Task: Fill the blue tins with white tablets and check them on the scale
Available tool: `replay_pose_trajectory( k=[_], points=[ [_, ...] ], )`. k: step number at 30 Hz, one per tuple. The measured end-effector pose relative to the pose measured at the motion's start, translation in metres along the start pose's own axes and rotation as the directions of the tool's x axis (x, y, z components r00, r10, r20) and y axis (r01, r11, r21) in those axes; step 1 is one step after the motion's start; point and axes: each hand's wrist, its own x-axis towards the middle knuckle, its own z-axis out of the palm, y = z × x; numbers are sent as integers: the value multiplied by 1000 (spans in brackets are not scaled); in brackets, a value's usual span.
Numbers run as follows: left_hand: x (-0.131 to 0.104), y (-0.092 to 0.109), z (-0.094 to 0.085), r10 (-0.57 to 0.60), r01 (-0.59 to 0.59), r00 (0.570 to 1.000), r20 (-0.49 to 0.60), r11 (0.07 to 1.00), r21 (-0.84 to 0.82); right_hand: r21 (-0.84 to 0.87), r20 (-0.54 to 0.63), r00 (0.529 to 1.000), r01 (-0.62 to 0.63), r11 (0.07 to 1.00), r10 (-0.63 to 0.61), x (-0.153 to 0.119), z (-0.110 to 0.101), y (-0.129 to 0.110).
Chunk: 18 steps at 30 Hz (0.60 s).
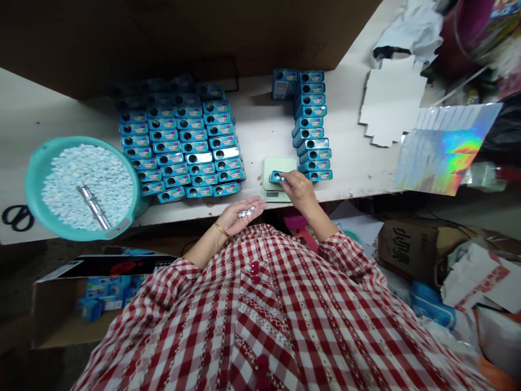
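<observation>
My left hand (240,216) is held palm up at the table's front edge. Several small white candies (246,212) lie on its palm and fingers. My right hand (299,189) pinches at the round hole of a small blue box (275,177), with a white candy (278,177) showing at the fingertips. That box rests on a pale green kitchen scale (280,163), whose display is too small to read. To the left, a turquoise tub (36,184) is full of the same white candies, with a shiny metal scoop (94,207) lying on them.
Rows of blue boxes with round holes (191,146) stand left of the scale; a column of similar boxes (312,133) stands right. A large brown carton (183,38) borders the table's back. Black scissors (18,217), white flattened cardboard (391,100) and a shiny holographic sheet (443,146) lie around.
</observation>
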Motion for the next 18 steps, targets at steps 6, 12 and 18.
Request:
replay_pose_trajectory(
  k=[6, 12, 18],
  points=[
    [-8, -1, -20, 13, -16, 997, -74, 999, -37, 94, -73, 983, -164, 982, 171, -23, -18, 18],
    [-15, -2, -38, 19, -25, 991, -135, 999, -43, 90, -60, 966, -245, 965, 251, -34, -26, 21],
    [-16, -3, -40, 33, -37, 990, -140, 999, -26, -50, 59, 957, -281, 958, 283, -26, -14, 13]
  ],
)
